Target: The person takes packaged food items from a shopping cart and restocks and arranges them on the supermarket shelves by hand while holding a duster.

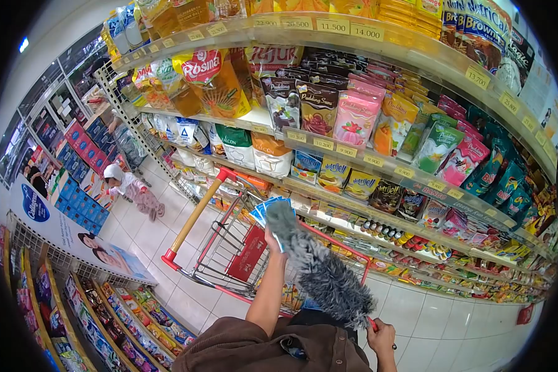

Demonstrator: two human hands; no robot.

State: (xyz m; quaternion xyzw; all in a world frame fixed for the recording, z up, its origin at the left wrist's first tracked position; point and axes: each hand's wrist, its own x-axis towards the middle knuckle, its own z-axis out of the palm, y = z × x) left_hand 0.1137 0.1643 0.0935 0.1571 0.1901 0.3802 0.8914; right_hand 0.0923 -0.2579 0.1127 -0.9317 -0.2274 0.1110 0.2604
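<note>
My left hand (275,240) is closed on several blue-and-white packets (270,208), held above the shopping cart (220,248). My right hand (381,336) grips the red handle of a fluffy grey duster (328,273). The duster slants up and left from that hand, and its far end lies over the packets, hiding part of them. Beneath the packets and duster, the cart has a wooden handle with red ends and a red panel on its wire basket.
Shelves of pudding pouches (356,115), oil pouches (211,80) and flour bags (235,146) curve across the front and right. A small person (130,188) in a white head covering stands at the left. Snack racks (118,316) and a poster panel (74,229) fill the lower left.
</note>
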